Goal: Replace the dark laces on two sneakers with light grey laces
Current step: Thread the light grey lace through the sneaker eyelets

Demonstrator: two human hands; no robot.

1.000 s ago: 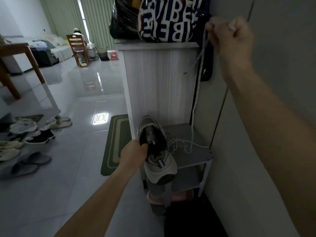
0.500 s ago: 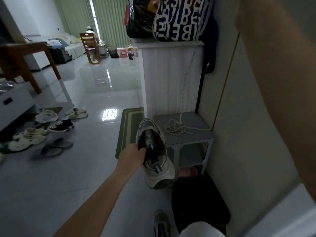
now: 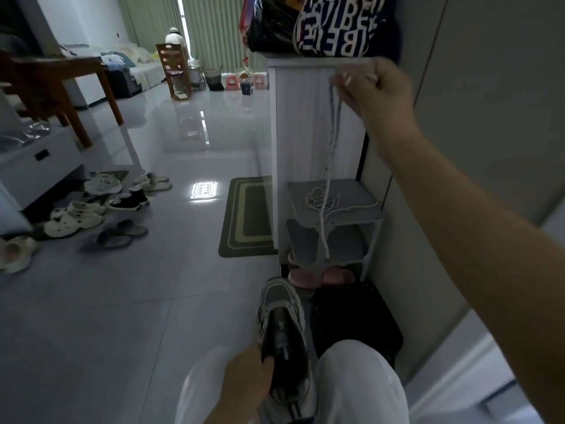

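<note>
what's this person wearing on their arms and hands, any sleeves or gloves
Nothing shows. The right hand and forearm are bare to the frame edge: no glove, sleeve or watch. The left hand is gloveless too, only a short bare wrist in view. Pale trousers show at the bottom.

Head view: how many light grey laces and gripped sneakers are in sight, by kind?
Light grey laces: 2 (hanging lace pinched by the right hand; coiled lace on the shelf)
Sneakers: 1 (sneaker in the left hand grip)
Total: 3
</note>
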